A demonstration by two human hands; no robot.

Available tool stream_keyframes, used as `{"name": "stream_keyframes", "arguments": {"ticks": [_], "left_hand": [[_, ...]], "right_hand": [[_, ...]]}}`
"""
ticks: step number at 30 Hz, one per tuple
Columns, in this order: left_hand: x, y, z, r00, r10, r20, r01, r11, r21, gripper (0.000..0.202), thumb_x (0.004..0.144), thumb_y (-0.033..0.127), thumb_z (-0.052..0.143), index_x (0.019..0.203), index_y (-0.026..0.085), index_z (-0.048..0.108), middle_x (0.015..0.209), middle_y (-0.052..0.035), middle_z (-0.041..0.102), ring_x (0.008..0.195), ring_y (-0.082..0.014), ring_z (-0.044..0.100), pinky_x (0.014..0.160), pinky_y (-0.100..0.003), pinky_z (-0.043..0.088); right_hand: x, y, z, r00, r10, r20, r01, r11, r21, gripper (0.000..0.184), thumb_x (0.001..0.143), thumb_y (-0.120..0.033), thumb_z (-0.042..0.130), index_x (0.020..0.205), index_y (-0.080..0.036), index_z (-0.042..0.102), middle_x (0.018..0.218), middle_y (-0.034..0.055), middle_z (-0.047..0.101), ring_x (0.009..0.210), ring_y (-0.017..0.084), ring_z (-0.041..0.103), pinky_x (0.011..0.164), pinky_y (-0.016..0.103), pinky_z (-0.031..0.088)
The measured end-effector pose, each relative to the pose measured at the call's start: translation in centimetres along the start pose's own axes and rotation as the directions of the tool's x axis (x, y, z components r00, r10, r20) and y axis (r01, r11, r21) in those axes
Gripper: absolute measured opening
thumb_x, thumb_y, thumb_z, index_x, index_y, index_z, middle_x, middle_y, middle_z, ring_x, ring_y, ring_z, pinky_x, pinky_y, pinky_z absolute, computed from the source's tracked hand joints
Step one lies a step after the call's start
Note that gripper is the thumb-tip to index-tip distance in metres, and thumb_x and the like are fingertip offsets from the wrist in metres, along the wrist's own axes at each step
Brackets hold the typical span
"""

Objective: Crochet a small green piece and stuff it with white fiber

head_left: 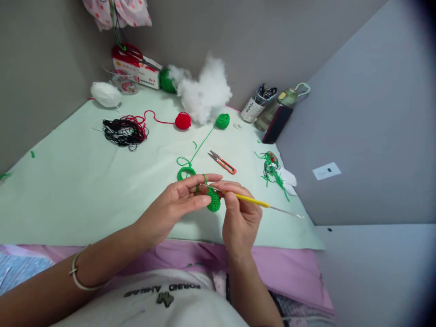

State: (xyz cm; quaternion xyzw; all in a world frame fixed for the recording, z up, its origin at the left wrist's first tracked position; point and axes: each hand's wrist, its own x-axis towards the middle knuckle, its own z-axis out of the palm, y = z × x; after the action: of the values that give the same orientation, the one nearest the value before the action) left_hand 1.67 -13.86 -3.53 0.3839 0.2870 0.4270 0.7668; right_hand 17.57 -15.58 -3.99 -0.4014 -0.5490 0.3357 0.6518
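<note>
Between my hands is a small green crocheted piece [214, 200], rounded in shape. My left hand [180, 197] pinches its upper left side with the thumb, while the index finger stretches out above with green yarn over it. In my right hand [241, 213] is a crochet hook [252, 200] with a yellow grip; its tip lies at the top of the piece, by the yarn. A loose green coil of yarn [185, 172] rests on the table just beyond my left fingers. From there a strand runs to a small green yarn ball [222, 121].
Orange thread snips [223, 162] lie beyond my hands. Farther back are white stuffing [206, 93], a red yarn ball [183, 121], a black yarn tangle [124, 131] and a white yarn ball [106, 94]. At right stand a pen cup [252, 110], a phone [277, 125] and yarn scraps [272, 168].
</note>
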Motion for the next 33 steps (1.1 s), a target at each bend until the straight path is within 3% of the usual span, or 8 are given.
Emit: {"name": "stream_keyframes", "arguments": {"ticks": [4, 10, 13, 16, 19, 24, 28, 33], "left_hand": [[-0.1, 0.0, -0.07, 0.999, 0.029, 0.036, -0.031, 0.997, 0.068, 0.034, 0.092, 0.029, 0.075, 0.126, 0.032, 0.076, 0.101, -0.0003, 0.068, 0.094, -0.0155, 0.058, 0.092, -0.03, 0.044], [0.1, 0.62, 0.56, 1.0, -0.023, -0.018, 0.022, 1.0, -0.015, 0.045, 0.088, 0.027, 0.077, 0.133, 0.026, 0.07, 0.093, 0.0002, 0.066, 0.087, -0.0147, 0.056, 0.089, -0.03, 0.044], [0.2, 0.78, 0.29, 0.994, -0.107, 0.038, 0.111, 0.987, -0.118, 0.045, 0.086, 0.025, 0.077, 0.131, 0.023, 0.072, 0.093, -0.0007, 0.065, 0.087, -0.0137, 0.054, 0.086, -0.027, 0.042], [0.22, 0.69, -0.13, 0.99, -0.116, 0.084, 0.13, 0.971, -0.201, 0.039, 0.084, 0.026, 0.076, 0.123, 0.02, 0.077, 0.087, 0.0, 0.06, 0.08, -0.0118, 0.049, 0.078, -0.024, 0.041], [0.13, 0.42, -0.09, 0.995, -0.066, 0.07, 0.074, 0.989, -0.127, 0.038, 0.087, 0.025, 0.074, 0.124, 0.024, 0.076, 0.091, 0.0, 0.062, 0.085, -0.0122, 0.053, 0.081, -0.024, 0.042], [-0.19, 0.17, 0.48, 0.999, 0.035, 0.013, -0.036, 0.991, 0.125, 0.044, 0.091, 0.024, 0.075, 0.134, 0.03, 0.069, 0.098, 0.0009, 0.068, 0.094, -0.0134, 0.058, 0.09, -0.028, 0.044], [-0.28, 0.12, 0.38, 1.0, 0.026, 0.01, -0.027, 0.983, 0.183, 0.046, 0.092, 0.028, 0.076, 0.137, 0.03, 0.067, 0.097, 0.0011, 0.066, 0.095, -0.0142, 0.059, 0.093, -0.03, 0.044], [-0.22, 0.03, -0.1, 0.996, -0.012, 0.09, 0.004, 0.995, 0.096, 0.043, 0.092, 0.032, 0.076, 0.135, 0.036, 0.069, 0.101, 0.0016, 0.065, 0.098, -0.0133, 0.061, 0.092, -0.027, 0.044]], "right_hand": [[-0.18, 0.14, -0.16, 0.999, 0.045, 0.001, -0.046, 0.999, 0.027, 0.017, 0.1, -0.026, 0.063, 0.098, -0.027, 0.079, 0.092, 0.0019, 0.078, 0.077, 0.014, 0.067, 0.067, 0.029, 0.054], [-0.19, 0.04, -0.12, 0.999, 0.003, 0.048, -0.007, 0.997, 0.08, 0.014, 0.098, -0.028, 0.066, 0.098, -0.028, 0.08, 0.092, 0.003, 0.075, 0.081, 0.016, 0.066, 0.067, 0.03, 0.055], [0.04, -0.02, -0.38, 0.995, 0.101, 0.015, -0.102, 0.98, 0.169, 0.015, 0.098, -0.031, 0.066, 0.093, -0.026, 0.079, 0.086, 0.0023, 0.073, 0.071, 0.014, 0.065, 0.063, 0.028, 0.054], [0.35, -0.06, -0.74, 0.976, 0.216, 0.003, -0.208, 0.934, 0.292, 0.018, 0.098, -0.034, 0.066, 0.087, -0.024, 0.077, 0.078, 0.0009, 0.07, 0.06, 0.011, 0.059, 0.055, 0.024, 0.05], [0.32, -0.11, -0.71, 0.976, 0.209, 0.057, -0.217, 0.93, 0.296, 0.018, 0.098, -0.035, 0.066, 0.088, -0.025, 0.078, 0.08, 0.0007, 0.07, 0.063, 0.011, 0.06, 0.056, 0.024, 0.05], [-0.41, -0.05, -0.24, 0.998, 0.046, 0.041, -0.05, 0.995, 0.084, 0.015, 0.098, -0.027, 0.066, 0.097, -0.028, 0.081, 0.092, 0.0019, 0.075, 0.08, 0.013, 0.064, 0.067, 0.027, 0.051], [-0.55, 0.1, -0.42, 0.991, 0.134, 0.032, -0.137, 0.981, 0.137, 0.015, 0.099, -0.028, 0.066, 0.096, -0.027, 0.08, 0.089, 0.0003, 0.073, 0.073, 0.011, 0.062, 0.066, 0.025, 0.05], [0.04, -0.03, -0.56, 0.966, 0.253, 0.046, -0.254, 0.906, 0.34, 0.016, 0.096, -0.033, 0.069, 0.088, -0.023, 0.078, 0.084, 0.0003, 0.073, 0.067, 0.008, 0.063, 0.063, 0.021, 0.052]]}}
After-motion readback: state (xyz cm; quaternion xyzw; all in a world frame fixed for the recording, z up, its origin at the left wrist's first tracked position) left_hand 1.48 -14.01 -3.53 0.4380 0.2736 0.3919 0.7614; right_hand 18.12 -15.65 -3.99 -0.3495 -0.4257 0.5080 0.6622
